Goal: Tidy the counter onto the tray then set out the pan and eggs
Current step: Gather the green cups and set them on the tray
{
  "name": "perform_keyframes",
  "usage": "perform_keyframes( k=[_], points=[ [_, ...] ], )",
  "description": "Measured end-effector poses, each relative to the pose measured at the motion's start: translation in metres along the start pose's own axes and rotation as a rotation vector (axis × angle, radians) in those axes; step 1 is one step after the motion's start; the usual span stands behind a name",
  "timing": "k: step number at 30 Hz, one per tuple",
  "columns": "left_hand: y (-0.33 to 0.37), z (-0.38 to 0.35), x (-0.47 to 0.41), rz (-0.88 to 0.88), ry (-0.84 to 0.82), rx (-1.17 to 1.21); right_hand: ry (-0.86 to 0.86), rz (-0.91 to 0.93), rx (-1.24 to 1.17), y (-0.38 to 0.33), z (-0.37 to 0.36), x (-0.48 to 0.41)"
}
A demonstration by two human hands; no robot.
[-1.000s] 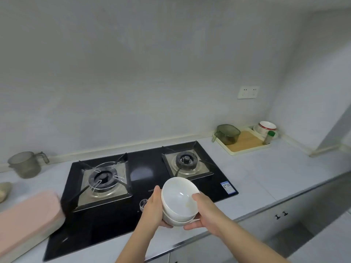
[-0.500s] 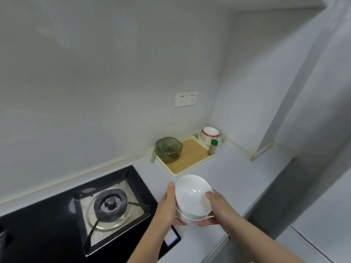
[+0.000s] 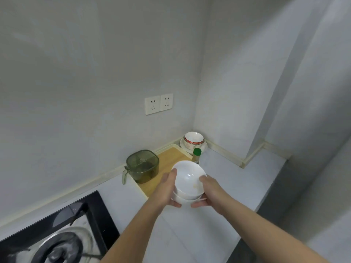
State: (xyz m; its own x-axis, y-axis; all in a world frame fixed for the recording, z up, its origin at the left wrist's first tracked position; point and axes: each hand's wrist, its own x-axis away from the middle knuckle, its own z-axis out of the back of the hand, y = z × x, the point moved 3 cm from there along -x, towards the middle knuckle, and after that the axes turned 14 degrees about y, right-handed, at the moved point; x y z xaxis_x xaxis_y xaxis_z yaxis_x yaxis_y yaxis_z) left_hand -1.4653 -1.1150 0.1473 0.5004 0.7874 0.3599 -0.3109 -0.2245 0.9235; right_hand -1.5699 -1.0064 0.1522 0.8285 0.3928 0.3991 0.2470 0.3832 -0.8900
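Observation:
Two stacked white bowls (image 3: 188, 179) hang above the counter, held between both hands. My left hand (image 3: 167, 188) grips their left side with the thumb on the rim. My right hand (image 3: 210, 190) grips the right side, fingers curled under the lower bowl. Just behind the bowls lies the cream-rimmed wooden tray (image 3: 169, 156) in the counter's corner. A green lidded container (image 3: 142, 166) with a handle stands on the tray's left part. No pan or eggs are in view.
A small green-capped bottle (image 3: 196, 154) stands at the tray's right edge. A red-rimmed bowl on a plate (image 3: 193, 139) sits in the corner. The black gas hob (image 3: 57, 236) is at lower left. Wall sockets (image 3: 158, 103) are above the tray. The counter edge runs at lower right.
I have turned right and carried the stacked bowls from the hob toward the tray; both hands keep the same hold. The tray now sits directly behind the bowls.

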Motion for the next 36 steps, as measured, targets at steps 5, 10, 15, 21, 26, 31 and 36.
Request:
perform_keyframes(
  k=[5, 10, 15, 21, 26, 31, 36],
  points=[
    [0.045, -0.048, -0.081, -0.049, 0.028, 0.012, 0.019, 0.004, -0.019, -0.05, 0.009, -0.098],
    [0.085, -0.098, -0.16, -0.035, 0.047, 0.016, 0.056, 0.023, 0.001, -0.095, 0.018, -0.2],
    [0.105, -0.138, -0.244, 0.01, 0.104, -0.066, 0.089, 0.025, 0.033, -0.122, 0.019, -0.29],
    [0.121, -0.165, -0.329, 0.046, 0.151, -0.15, 0.091, -0.004, 0.025, -0.137, 0.01, -0.375],
    [0.125, -0.18, -0.377, 0.058, 0.203, -0.237, 0.115, -0.006, 0.037, -0.137, 0.004, -0.427],
    [0.118, -0.188, -0.407, 0.074, 0.257, -0.283, 0.12, 0.01, 0.109, -0.131, -0.002, -0.464],
    [0.114, -0.193, -0.422, 0.062, 0.307, -0.36, 0.112, 0.034, 0.178, -0.125, -0.008, -0.488]
  ],
)
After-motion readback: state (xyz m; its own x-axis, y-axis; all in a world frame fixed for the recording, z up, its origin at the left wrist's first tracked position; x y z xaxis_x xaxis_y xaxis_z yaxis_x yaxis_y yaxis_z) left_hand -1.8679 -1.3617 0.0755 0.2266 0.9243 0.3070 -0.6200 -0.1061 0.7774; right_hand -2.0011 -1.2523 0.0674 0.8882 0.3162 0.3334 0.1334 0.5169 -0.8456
